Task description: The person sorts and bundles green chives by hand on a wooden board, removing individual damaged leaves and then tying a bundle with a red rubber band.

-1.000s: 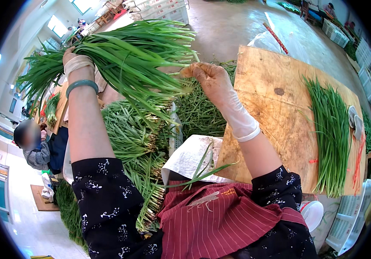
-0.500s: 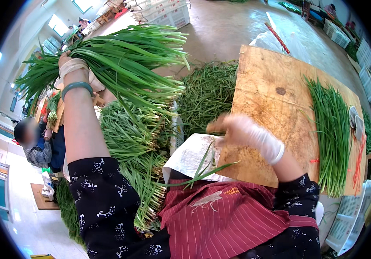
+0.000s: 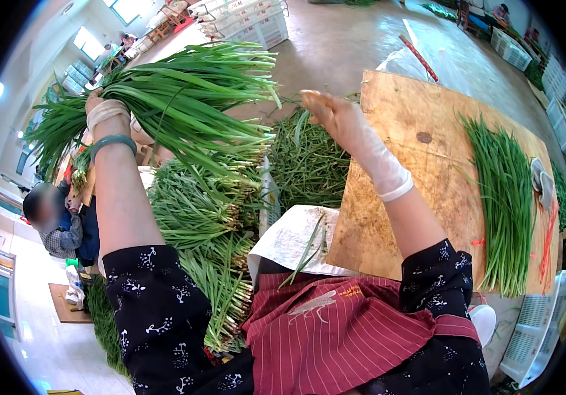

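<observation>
My left hand (image 3: pixel 95 99) is closed around a thick bunch of garlic chives (image 3: pixel 184 92), held up at the left with its pale stem ends pointing right. My right hand (image 3: pixel 335 118), in a thin translucent glove, is raised to the right of those stem ends and apart from them. Its fingers stretch toward the bunch, with nothing visible in them. Below the left bunch lie piled chives (image 3: pixel 191 204) with their cut ends to the right. A few loose blades (image 3: pixel 306 253) lie on the white cloth (image 3: pixel 286 237) and red striped apron (image 3: pixel 342 329) at my lap.
A wooden board (image 3: pixel 414 184) at the right bears a long row of chives (image 3: pixel 503 210), red ties (image 3: pixel 549 250) and a grey cloth (image 3: pixel 542 183). Loose trimmings (image 3: pixel 309 158) heap beyond my lap. White crates (image 3: pixel 247 26) stand behind. A person (image 3: pixel 59 224) sits at the left.
My right hand has moved up and away from me, from over the board's near edge toward the held bunch. Loose blades that were in the air near it now lie at my lap.
</observation>
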### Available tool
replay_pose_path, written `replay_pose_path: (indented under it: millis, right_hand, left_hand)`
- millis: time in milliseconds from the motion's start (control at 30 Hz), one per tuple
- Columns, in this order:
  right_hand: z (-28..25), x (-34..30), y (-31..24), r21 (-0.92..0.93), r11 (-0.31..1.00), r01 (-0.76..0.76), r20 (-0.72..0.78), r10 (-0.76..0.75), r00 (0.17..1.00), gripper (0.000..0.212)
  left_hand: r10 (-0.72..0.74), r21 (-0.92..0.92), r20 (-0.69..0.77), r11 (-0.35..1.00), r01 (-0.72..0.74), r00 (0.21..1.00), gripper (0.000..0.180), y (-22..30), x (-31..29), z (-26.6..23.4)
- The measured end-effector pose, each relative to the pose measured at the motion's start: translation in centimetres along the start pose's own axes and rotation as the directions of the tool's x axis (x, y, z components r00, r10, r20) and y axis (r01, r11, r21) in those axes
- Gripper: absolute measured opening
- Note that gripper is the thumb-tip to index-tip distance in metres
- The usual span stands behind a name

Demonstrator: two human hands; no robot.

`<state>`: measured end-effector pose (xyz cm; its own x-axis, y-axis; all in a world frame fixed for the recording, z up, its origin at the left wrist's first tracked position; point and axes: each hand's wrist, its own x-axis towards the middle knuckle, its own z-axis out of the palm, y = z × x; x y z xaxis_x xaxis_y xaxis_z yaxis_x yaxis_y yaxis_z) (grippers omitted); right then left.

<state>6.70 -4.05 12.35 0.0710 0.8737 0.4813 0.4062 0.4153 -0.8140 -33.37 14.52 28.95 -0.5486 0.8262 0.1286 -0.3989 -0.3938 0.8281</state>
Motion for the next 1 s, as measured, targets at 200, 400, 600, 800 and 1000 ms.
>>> replay_pose_path:
  millis: [200, 400, 600, 800, 1000]
  right_hand:
    - [1.6, 3.2, -4.0, 0.088, 0.988, -0.128, 0.089, 0.120, 0.989, 0.029]
    - [-4.2, 1.9, -1.8, -0.061, 0.900, -0.432, -0.166, 0.417, 0.893, 0.026]
    - [-0.5, -0.6, 1.0, -0.542, 0.838, -0.057, 0.209, 0.200, 0.957, 0.053]
    - [3.2, -0.3, -3.6, 0.681, 0.614, -0.398, 0.402, 0.141, 0.905, 0.034]
    - [-0.3, -4.2, 4.3, 0.408, 0.756, -0.511, 0.355, 0.384, 0.852, 0.022]
  left_hand:
    - [-0.006, 0.040, 0.029, 0.999, 0.005, 1.000, 0.016, -0.2, -1.3, 1.9]
    - [0.009, -0.006, -0.009, 1.000, -0.009, 1.000, 0.030, 2.3, -4.7, 1.6]
    - [0.236, 0.825, 0.260, 0.449, -0.342, 0.936, 0.028, 3.3, -7.5, 0.7]
    - [0.398, 0.864, 0.487, -0.087, -0.497, 0.778, 0.027, 4.2, -8.6, 2.0]
    - [0.320, 0.785, 0.367, 0.397, -0.475, 0.874, 0.027, 4.3, -7.5, 3.6]
